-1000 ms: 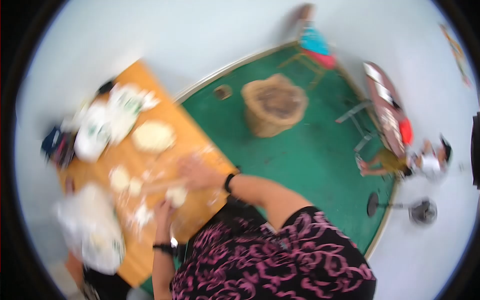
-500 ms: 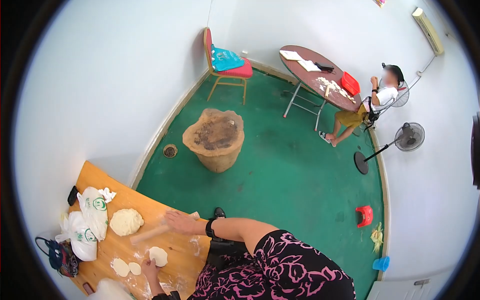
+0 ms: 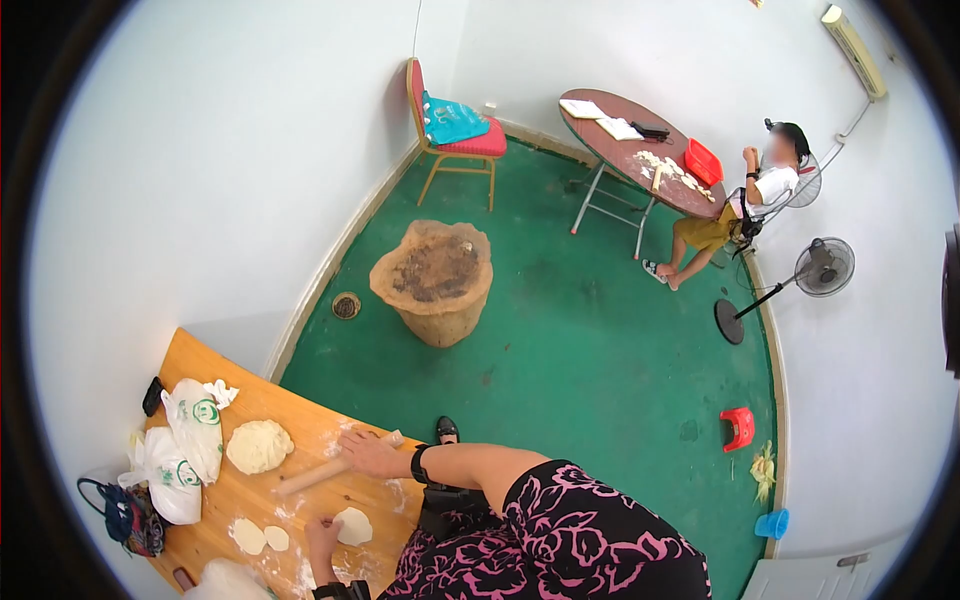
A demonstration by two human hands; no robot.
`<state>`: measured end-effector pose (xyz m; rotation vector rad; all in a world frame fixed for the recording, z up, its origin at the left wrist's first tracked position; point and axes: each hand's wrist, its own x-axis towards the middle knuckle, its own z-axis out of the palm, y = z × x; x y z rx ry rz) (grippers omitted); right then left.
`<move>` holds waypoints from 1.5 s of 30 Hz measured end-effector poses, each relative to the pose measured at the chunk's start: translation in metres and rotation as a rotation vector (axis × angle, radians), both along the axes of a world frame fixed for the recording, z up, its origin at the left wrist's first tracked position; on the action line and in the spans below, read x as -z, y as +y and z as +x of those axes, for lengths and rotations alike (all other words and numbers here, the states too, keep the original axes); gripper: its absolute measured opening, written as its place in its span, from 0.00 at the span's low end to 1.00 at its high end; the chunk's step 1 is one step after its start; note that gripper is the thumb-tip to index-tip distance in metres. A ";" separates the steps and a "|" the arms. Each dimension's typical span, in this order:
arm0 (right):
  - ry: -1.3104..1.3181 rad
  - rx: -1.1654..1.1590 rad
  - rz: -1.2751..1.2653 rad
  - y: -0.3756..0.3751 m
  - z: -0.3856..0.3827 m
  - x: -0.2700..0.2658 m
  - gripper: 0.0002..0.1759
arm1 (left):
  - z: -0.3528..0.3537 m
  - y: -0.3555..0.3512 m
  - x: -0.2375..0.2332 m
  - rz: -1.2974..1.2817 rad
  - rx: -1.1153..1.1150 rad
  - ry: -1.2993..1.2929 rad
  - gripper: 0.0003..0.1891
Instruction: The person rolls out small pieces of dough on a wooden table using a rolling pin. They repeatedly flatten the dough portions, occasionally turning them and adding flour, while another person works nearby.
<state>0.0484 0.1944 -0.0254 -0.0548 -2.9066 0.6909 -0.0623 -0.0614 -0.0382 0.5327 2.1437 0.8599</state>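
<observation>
My right hand (image 3: 370, 454) lies over a wooden rolling pin (image 3: 315, 476), gripping it near its far end on the floured table. My left hand (image 3: 322, 537) is closed at the edge of a flat round dough wrapper (image 3: 353, 526), which rests on the wood just below the pin. Two more rolled wrappers, one larger (image 3: 248, 537) and one smaller (image 3: 277, 539), lie to the left of that hand. A big lump of dough (image 3: 259, 447) sits beyond the pin's left end.
White plastic bags (image 3: 190, 420) and a dark handbag (image 3: 120, 515) crowd the left side of the wooden table (image 3: 215, 362). A tree-stump block (image 3: 435, 285) stands on the green floor. Farther off, another person (image 3: 775, 185) sits at a round table (image 3: 625, 150) holding dough pieces and a red basket.
My left hand has shifted the wrapper slightly right and down, closer under the rolling pin. My right hand stays on the pin. The whole view has tilted a little.
</observation>
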 end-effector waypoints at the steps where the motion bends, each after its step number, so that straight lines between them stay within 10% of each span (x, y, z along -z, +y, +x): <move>1: -0.007 -0.011 0.003 0.000 0.000 0.000 0.26 | 0.003 0.004 -0.004 0.014 -0.086 0.081 0.08; 17: 0.140 0.018 0.335 -0.001 -0.005 0.020 0.19 | 0.036 -0.014 0.027 0.220 -0.631 -0.276 0.11; 26: -0.083 -0.040 0.090 0.011 -0.015 -0.006 0.16 | 0.054 0.001 -0.017 -0.072 -0.514 -0.234 0.18; 29: 0.073 -0.114 -0.061 -0.010 -0.003 -0.015 0.24 | 0.068 0.002 -0.004 0.275 -0.845 -0.412 0.15; 36: -0.139 -0.146 -0.128 -0.039 -0.002 -0.015 0.08 | 0.083 -0.010 -0.003 0.322 -0.775 -0.471 0.10; 37: 0.190 -0.079 -0.218 -0.042 0.009 -0.004 0.08 | 0.085 -0.009 0.001 0.440 -0.770 -0.478 0.10; 45: 0.166 -0.358 -0.007 -0.033 -0.013 -0.004 0.27 | 0.058 -0.033 0.047 0.446 -0.964 -0.629 0.12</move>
